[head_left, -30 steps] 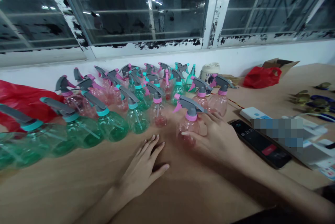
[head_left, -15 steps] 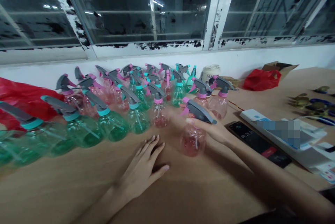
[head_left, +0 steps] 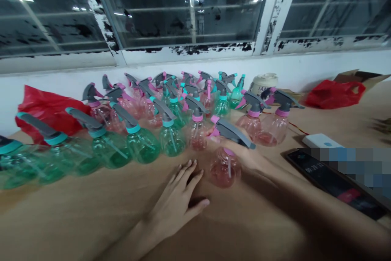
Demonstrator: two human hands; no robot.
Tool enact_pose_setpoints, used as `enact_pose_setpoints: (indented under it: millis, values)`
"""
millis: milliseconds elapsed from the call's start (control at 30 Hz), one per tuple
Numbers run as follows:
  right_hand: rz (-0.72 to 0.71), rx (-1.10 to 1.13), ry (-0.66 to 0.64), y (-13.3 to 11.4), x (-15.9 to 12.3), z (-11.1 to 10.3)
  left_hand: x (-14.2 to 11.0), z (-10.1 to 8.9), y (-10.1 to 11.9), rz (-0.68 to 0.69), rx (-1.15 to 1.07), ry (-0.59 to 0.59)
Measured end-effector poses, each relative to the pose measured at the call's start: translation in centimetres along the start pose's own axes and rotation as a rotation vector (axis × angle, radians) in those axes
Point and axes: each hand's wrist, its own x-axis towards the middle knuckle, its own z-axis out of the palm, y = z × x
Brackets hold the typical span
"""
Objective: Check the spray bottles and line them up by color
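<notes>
My left hand lies flat on the brown table, fingers spread, holding nothing. Just to its right stands a pink spray bottle with a grey and pink trigger head. My right hand is behind that bottle, fingers wrapped round its neck under the trigger head. Behind them stand rows of several green spray bottles and pink spray bottles, reaching back to the white wall.
A black phone with a lit screen lies at the right, beside a white box. Red plastic bags sit at the left and far right. A cream jar stands by the wall under the windows.
My right hand moved from the bottle's side to its neck and shifted it slightly toward my left hand. The view has swung left. My left hand has stayed flat.
</notes>
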Motion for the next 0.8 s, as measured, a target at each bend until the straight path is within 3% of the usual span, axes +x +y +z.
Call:
enact_pose_setpoints:
  millis: [433,633,800]
  values:
    - [-0.087,-0.05,0.004,-0.4,0.0,0.5,0.0,-0.1,0.2,-0.008,-0.014,-0.01]
    - [-0.013,-0.123,-0.039,-1.4,-0.4,0.3,0.0,0.0,0.2,0.001,0.012,-0.005]
    - [-0.051,-0.066,-0.008,-1.6,-0.7,0.4,0.0,0.1,0.1,0.005,0.015,0.001]
